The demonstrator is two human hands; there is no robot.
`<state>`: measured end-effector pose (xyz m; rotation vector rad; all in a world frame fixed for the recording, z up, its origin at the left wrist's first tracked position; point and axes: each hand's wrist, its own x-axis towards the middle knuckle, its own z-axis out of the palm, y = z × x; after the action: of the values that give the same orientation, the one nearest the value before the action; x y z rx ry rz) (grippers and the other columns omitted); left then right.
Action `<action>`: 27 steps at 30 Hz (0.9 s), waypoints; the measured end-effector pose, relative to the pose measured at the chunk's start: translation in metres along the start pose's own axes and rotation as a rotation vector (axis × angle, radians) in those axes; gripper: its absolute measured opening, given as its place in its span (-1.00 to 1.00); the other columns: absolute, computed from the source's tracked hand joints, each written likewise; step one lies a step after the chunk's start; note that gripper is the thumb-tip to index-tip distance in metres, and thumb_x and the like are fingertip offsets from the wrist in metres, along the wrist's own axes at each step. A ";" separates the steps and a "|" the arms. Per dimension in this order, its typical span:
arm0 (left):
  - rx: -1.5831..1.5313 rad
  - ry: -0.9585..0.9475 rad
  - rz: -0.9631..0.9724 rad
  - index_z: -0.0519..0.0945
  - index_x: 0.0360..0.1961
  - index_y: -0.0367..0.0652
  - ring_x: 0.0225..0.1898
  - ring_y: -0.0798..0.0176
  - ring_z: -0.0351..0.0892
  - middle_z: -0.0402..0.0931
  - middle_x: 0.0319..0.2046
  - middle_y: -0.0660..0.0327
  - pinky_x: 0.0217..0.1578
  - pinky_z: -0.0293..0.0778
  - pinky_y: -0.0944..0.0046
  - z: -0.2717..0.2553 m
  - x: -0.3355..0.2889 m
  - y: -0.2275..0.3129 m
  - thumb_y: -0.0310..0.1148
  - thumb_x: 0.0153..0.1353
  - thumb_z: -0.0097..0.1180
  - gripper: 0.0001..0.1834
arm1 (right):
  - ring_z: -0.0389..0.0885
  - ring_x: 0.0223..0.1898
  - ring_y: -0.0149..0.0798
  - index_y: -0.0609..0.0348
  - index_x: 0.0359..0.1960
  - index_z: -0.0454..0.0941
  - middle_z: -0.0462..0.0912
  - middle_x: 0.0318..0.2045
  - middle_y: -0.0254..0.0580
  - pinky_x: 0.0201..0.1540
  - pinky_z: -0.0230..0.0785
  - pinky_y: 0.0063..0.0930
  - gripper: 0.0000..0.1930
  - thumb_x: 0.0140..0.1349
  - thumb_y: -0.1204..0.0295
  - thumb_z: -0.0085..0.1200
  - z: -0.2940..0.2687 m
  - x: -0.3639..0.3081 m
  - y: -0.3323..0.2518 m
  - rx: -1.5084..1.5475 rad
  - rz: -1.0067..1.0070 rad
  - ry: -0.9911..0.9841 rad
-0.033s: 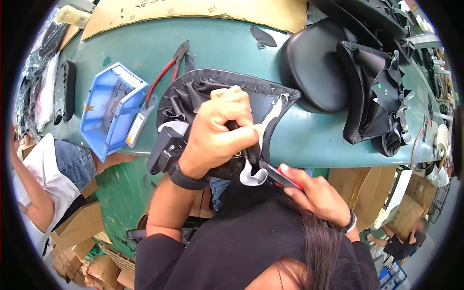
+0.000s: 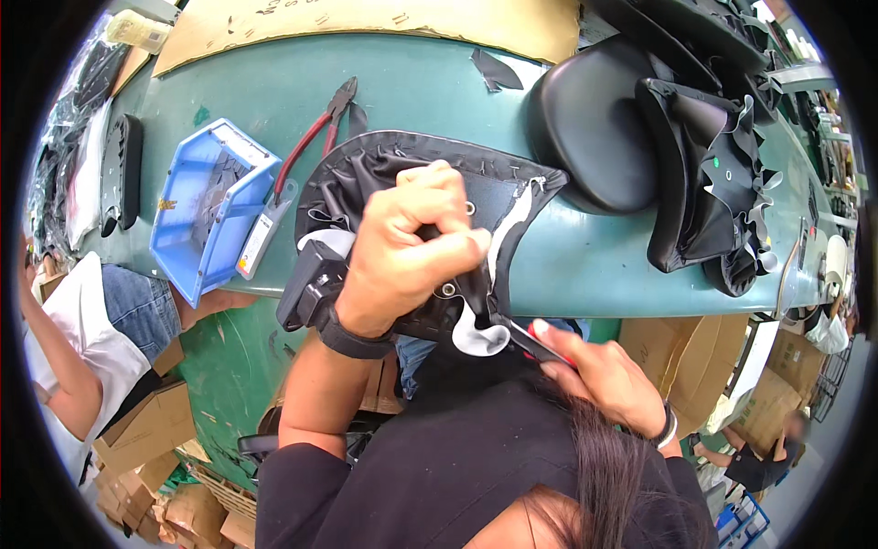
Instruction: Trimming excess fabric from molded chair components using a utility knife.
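Observation:
A black padded seat panel (image 2: 352, 178) lies underside up at the table's front edge, with a gathered leather-like cover and staples along its border. My left hand (image 2: 407, 252) is closed in a fist over it, gripping the black cover material, most of which the fingers hide. White-backed flaps of cover (image 2: 480, 339) hang loose beside that hand. At the near right corner my right hand (image 2: 608, 380) is closed round a slim red and dark grey hand tool (image 2: 541, 346). Its tip meets the cover's edge; the exact kind of tool cannot be made out.
Red-handled cutting pliers (image 2: 315, 128) lie beside a blue bin (image 2: 187, 215) of dark scraps and a flat grey blade tool (image 2: 261, 242). Black cushions (image 2: 594, 123) crowd the right side of the table. Cardboard (image 2: 366, 20) lies along the back. Another person (image 2: 91, 329) is at far left.
My left fist has shifted slightly left, showing more of the metal eyelets on the panel. My right hand and the tool have moved a little down and right.

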<state>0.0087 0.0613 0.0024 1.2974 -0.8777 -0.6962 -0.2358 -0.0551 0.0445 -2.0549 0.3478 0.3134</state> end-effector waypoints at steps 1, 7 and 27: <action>-0.149 0.088 -0.057 0.36 -0.74 -0.17 -0.55 0.29 0.21 0.24 -0.67 0.30 -0.30 0.16 0.28 0.002 -0.003 0.002 -0.57 -0.09 0.19 -0.75 | 0.59 -0.45 0.15 0.07 0.29 0.29 0.64 -0.33 0.00 -0.40 0.43 -0.13 -0.44 0.23 0.50 0.12 -0.001 -0.007 -0.001 -0.001 -0.002 0.000; 0.973 -0.260 0.327 0.56 -0.65 -0.15 0.33 -0.05 0.17 0.39 0.16 0.12 0.24 0.08 -0.05 -0.024 0.015 0.035 -0.27 -0.10 0.41 -0.73 | 0.43 -0.68 0.00 -0.15 0.23 0.43 0.39 -0.65 -0.16 -0.63 0.24 -0.15 -0.44 0.15 0.49 0.21 -0.015 -0.009 -0.015 -0.393 -0.036 0.108; -0.094 -0.401 -0.150 0.34 -0.37 -0.26 -0.47 0.21 0.46 0.49 -0.43 0.08 -0.40 0.41 0.24 0.005 0.002 0.031 -0.28 0.41 -0.03 -0.72 | 0.40 -0.73 -0.09 -0.21 0.26 0.40 0.34 -0.68 -0.16 -0.69 0.22 -0.19 -0.41 0.13 0.48 0.12 -0.051 0.016 0.003 -0.647 -0.014 0.068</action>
<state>0.0040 0.0616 0.0338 1.1663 -1.0604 -1.1290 -0.2184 -0.1032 0.0604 -2.7058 0.2959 0.3823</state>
